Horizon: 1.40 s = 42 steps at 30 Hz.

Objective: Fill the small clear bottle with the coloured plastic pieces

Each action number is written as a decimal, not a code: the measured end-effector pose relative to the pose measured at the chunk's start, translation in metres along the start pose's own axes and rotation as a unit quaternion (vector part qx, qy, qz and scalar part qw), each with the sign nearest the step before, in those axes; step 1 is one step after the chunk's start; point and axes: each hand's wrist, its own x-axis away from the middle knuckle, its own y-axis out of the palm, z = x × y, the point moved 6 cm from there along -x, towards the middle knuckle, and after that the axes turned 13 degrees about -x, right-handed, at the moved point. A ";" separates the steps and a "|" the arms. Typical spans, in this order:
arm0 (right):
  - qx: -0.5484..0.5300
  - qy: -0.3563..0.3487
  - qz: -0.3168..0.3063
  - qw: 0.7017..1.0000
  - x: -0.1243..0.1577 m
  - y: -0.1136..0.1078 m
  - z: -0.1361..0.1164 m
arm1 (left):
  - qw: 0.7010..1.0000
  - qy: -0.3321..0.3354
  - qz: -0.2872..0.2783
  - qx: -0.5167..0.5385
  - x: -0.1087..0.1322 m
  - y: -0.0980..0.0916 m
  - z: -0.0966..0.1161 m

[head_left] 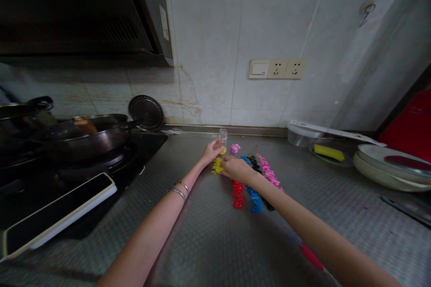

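Observation:
My left hand (212,151) is closed, its fingertips pinching a small yellow bundle (222,150) that looks like rubber bands. Just below it lies a short row of loose yellow rubber bands (217,167). The fingers of my right hand (238,169) are bent together over the right edge of that row; its fingertips are partly hidden. Under and beside my right hand run rows of red bands (238,196), blue bands (255,199), black bands (255,163) and pink bands (267,170). A pink bundle (235,148) and a small clear jar (223,135) stand behind the hands.
On the left, a pan (84,136) sits on the stove (148,145), with a white-edged tablet-like slab (60,215) in front. At right are a clear tub (301,136), a yellow sponge (329,153) and stacked bowls (387,172). A tiled wall (208,45) closes the back.

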 end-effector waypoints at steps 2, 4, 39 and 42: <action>0.002 -0.007 0.004 1.000 -0.001 0.000 -0.002 | 1.000 0.000 0.000 0.004 0.000 0.000 0.002; 0.005 -0.006 0.004 1.000 -0.002 0.000 -0.003 | 1.000 -0.001 0.000 0.009 0.001 0.000 0.003; -0.016 0.014 0.070 0.997 -0.074 -0.113 0.069 | 1.000 0.012 -0.007 -0.007 -0.002 0.002 -0.007; 0.028 0.008 0.044 0.999 -0.079 -0.111 0.063 | 1.000 0.004 -0.009 -0.005 -0.001 0.002 -0.005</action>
